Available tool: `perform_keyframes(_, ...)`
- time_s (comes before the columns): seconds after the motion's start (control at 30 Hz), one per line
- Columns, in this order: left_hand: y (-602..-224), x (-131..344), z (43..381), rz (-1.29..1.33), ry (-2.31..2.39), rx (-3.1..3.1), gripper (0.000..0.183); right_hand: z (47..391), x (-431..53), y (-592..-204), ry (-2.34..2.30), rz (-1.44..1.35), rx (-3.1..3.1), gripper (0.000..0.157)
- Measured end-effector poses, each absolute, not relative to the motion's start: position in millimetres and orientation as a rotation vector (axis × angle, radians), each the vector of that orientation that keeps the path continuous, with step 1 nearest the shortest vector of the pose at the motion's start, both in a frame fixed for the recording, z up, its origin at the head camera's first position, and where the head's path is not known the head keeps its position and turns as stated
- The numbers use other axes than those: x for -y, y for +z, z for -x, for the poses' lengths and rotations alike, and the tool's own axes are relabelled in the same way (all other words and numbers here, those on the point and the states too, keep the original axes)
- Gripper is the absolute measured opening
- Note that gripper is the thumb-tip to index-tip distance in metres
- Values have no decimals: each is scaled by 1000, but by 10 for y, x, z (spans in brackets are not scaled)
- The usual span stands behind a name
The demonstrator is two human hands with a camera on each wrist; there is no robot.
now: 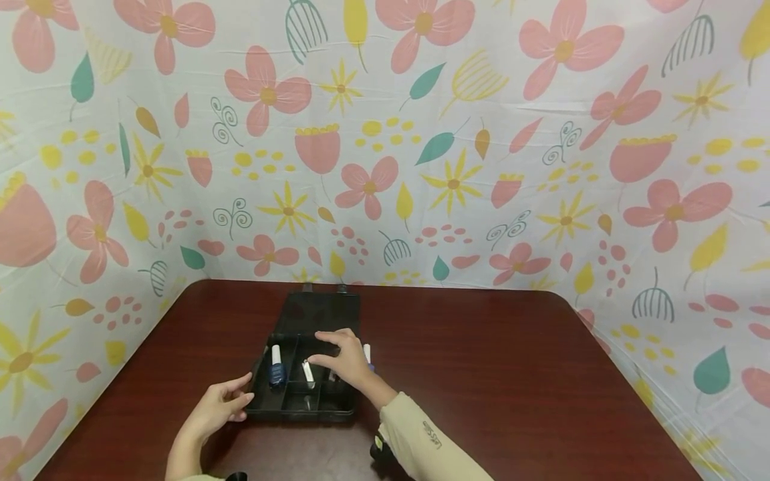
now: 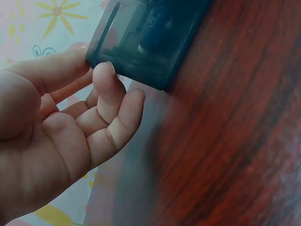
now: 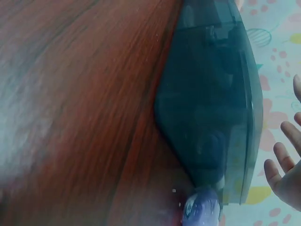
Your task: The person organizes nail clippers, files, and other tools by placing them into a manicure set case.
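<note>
A black plastic compartment box lies on the table with its lid folded back. My left hand grips the box's left rim, thumb and fingertip close together at the edge in the left wrist view. Over the compartments my right hand hovers, thumb and index finger spread apart with nothing between them. Just below its thumb, a small white-and-metal item, like a nail clipper, leans in a middle compartment. A dark blue nail polish bottle with a white cap lies in the left compartment.
Right of the box, partly behind my right hand, is a purple nail polish bottle with a white cap. The dark red wooden table extends to both sides. Flower-patterned cloth surrounds its back and sides.
</note>
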State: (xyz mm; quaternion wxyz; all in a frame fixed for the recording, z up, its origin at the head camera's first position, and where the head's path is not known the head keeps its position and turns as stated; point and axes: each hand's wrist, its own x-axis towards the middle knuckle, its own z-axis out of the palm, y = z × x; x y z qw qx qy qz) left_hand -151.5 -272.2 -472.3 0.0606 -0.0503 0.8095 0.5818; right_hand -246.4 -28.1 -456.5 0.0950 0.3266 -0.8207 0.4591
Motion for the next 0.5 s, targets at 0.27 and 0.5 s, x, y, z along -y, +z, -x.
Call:
perform_keyframes(0.27, -4722, 2722, 1509, 179, 1749, -2459, 49, 2459, 97, -4570, 1361, -1023, 2398, 47)
perform_keyframes(0.5, -4722, 2723, 1515, 163, 1759, -2453, 50, 2444, -60, -4573, 1416, -995, 2407, 46)
